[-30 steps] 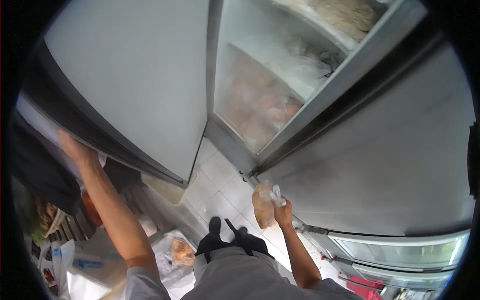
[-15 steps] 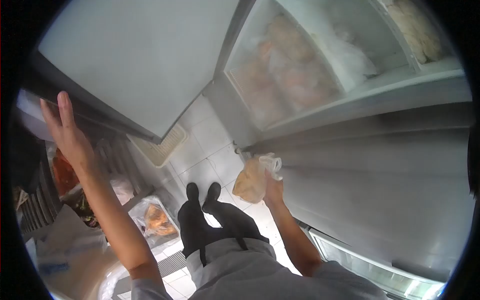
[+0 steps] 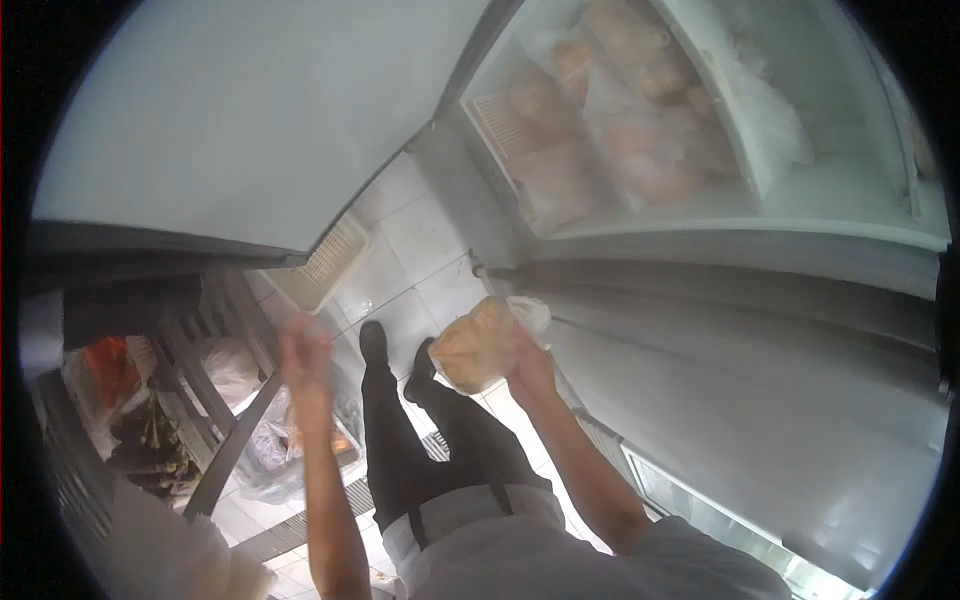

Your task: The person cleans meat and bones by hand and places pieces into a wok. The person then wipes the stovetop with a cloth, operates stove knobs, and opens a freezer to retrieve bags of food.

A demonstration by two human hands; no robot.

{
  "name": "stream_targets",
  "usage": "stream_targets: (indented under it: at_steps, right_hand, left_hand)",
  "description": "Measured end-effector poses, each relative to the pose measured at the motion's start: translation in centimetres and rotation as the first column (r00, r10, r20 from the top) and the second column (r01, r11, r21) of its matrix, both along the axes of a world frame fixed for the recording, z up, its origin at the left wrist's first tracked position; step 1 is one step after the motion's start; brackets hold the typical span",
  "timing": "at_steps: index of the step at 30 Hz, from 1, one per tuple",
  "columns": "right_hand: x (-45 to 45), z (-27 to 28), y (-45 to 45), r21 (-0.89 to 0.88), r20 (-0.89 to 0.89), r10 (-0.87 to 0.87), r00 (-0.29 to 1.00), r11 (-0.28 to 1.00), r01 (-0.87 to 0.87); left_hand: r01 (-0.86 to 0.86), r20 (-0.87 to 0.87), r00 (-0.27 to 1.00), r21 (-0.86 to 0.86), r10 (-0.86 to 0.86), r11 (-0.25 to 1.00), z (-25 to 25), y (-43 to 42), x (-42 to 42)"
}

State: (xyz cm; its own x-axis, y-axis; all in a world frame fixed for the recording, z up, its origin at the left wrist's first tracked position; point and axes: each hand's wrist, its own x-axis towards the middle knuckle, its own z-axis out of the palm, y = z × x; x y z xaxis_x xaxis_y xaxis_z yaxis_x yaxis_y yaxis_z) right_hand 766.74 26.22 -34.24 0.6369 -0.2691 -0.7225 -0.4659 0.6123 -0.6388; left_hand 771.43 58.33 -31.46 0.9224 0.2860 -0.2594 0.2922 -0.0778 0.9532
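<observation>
My right hand (image 3: 530, 372) grips a clear plastic bag (image 3: 474, 345) of yellowish-brown contents, held in front of my legs. My left hand (image 3: 306, 350) is blurred by motion and hangs in the air left of the bag; how its fingers lie is smeared. Upper left, the freezer door (image 3: 240, 110) stands swung open. Inside the open freezer (image 3: 840, 190), upper right, frosted bags (image 3: 640, 130) of pinkish and pale food lie in a compartment behind mist.
A cream plastic basket (image 3: 325, 268) is on the tiled floor (image 3: 405, 240) below the door. Slatted racks (image 3: 215, 370) at the left stand by bags and leafy produce (image 3: 155, 445). A steel cabinet front (image 3: 750, 390) fills the right.
My left hand has come away from the door's edge and moved right and down. The bag in my right hand has shifted slightly left. The door and freezer appear at a different angle.
</observation>
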Motion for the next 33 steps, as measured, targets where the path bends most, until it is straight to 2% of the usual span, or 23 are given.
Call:
stream_targets:
  at_steps: [2, 4, 5, 6, 8, 12, 14, 15, 17, 18, 19, 20, 21, 22, 23, 24, 25, 26, 27, 28, 30, 32, 33]
  right_hand:
    - [0.0, -1.8, 1.2, 0.064, -0.008, 0.034, 0.999, 0.997, -0.033]
    - [0.6, -2.8, 3.0, 0.126, -0.022, 0.080, 0.997, 0.989, -0.076]
    - [0.9, -2.7, 4.2, 0.132, -0.051, 0.088, 0.995, 0.988, -0.080]
    - [0.9, -3.1, 5.1, -0.086, 0.017, 0.298, 0.954, 0.951, -0.296]
    - [2.0, -3.3, 6.1, -0.191, 0.077, 0.394, 0.916, 0.907, -0.375]
    - [5.3, -0.4, 6.7, -0.074, -0.119, 0.269, 0.956, 0.958, -0.278]
    - [7.0, 1.0, 5.6, -0.300, -0.115, 0.302, 0.946, 0.898, -0.323]
    - [8.9, 3.7, 4.9, -0.508, -0.141, 0.331, 0.933, 0.785, -0.355]
    - [12.6, 9.0, 1.2, -0.786, -0.167, 0.319, 0.933, 0.528, -0.322]
    - [14.2, 10.9, -1.1, -0.869, -0.153, 0.282, 0.947, 0.417, -0.265]
    - [16.2, 13.0, -2.6, -0.895, 0.084, 0.097, 0.992, 0.445, 0.032]
    - [18.2, 15.2, -4.6, -0.902, 0.196, 0.087, 0.977, 0.408, 0.144]
    - [20.6, 17.2, -6.2, -0.841, 0.311, -0.038, 0.950, 0.456, 0.293]
    - [22.6, 17.6, -7.8, -0.909, 0.313, -0.112, 0.943, 0.253, 0.331]
    - [24.4, 18.0, -9.2, -0.941, 0.324, -0.184, 0.928, 0.037, 0.336]
    - [26.2, 18.1, -11.0, -0.938, 0.334, -0.176, 0.926, 0.032, 0.344]
    - [27.4, 17.5, -12.6, -0.910, 0.411, -0.147, 0.900, -0.120, 0.396]
    - [28.7, 17.0, -14.1, -0.859, 0.476, -0.115, 0.872, -0.275, 0.432]
    - [29.7, 16.7, -15.4, -0.825, 0.499, -0.115, 0.859, -0.367, 0.430]
    - [30.6, 16.0, -16.3, -0.824, 0.479, -0.134, 0.868, -0.408, 0.392]
    - [32.0, 14.8, -17.3, -0.891, 0.327, -0.250, 0.911, -0.402, 0.210]
    - [32.8, 13.5, -18.0, -0.933, 0.173, -0.329, 0.929, -0.358, 0.047]
    - [32.8, 13.3, -18.1, -0.943, 0.128, -0.348, 0.929, -0.334, 0.005]
  left_hand:
    - [0.054, -0.333, 0.934, -0.219, -0.127, 0.974, -2.8, -2.7, -3.3]
    - [0.009, -0.557, 0.796, -0.380, -0.236, 0.925, -3.1, -5.2, -3.8]
    - [-0.047, -0.572, 0.780, -0.458, -0.254, 0.888, -4.4, -6.0, -4.3]
    - [-0.106, -0.590, 0.761, -0.524, -0.271, 0.845, -5.2, -6.8, -4.4]
    - [-0.062, -0.504, 0.806, -0.594, -0.311, 0.802, -6.1, -8.3, -3.4]
    - [-0.014, -0.360, 0.890, -0.635, -0.279, 0.773, -9.3, -10.0, -1.8]
    - [0.085, -0.245, 0.919, -0.642, -0.309, 0.762, -10.2, -11.9, -0.5]
    - [0.170, -0.132, 0.937, -0.637, -0.324, 0.751, -9.9, -13.2, 0.7]
    - [0.222, -0.154, 0.880, -0.702, -0.449, 0.676, -4.8, -18.5, 7.0]
    - [0.275, 0.031, 0.909, -0.792, -0.415, 0.544, -1.4, -22.1, 10.5]
    - [0.418, 0.146, 0.876, -0.707, -0.460, 0.571, 0.6, -26.2, 13.9]
    - [0.595, 0.308, 0.772, -0.658, -0.555, 0.462, 1.7, -30.1, 17.3]
    - [0.741, 0.462, 0.639, -0.582, -0.615, 0.333, 2.7, -34.0, 20.7]
    - [0.742, 0.483, 0.654, -0.558, -0.583, 0.371, 5.2, -37.5, 23.3]
    - [0.742, 0.340, 0.619, -0.550, -0.708, 0.384, 6.9, -39.9, 25.3]
    - [0.745, 0.191, 0.564, -0.537, -0.803, 0.395, 8.2, -41.7, 26.6]
    - [0.749, 0.203, 0.566, -0.531, -0.799, 0.396, 8.4, -42.9, 26.9]
    - [0.787, 0.422, 0.617, -0.357, -0.664, 0.504, 7.8, -44.0, 26.7]
    - [0.760, 0.633, 0.576, -0.184, -0.517, 0.623, 6.8, -45.0, 26.4]
    - [0.768, 0.640, 0.561, -0.167, -0.525, 0.618, 5.4, -45.6, 26.4]
    - [0.572, 0.615, 0.660, -0.038, -0.432, 0.819, 3.8, -45.4, 25.9]
    - [0.657, 0.364, 0.731, -0.150, -0.577, 0.738, 4.9, -43.6, 26.2]
    - [0.637, 0.443, 0.691, 0.001, -0.572, 0.771, 2.6, -43.5, 26.2]
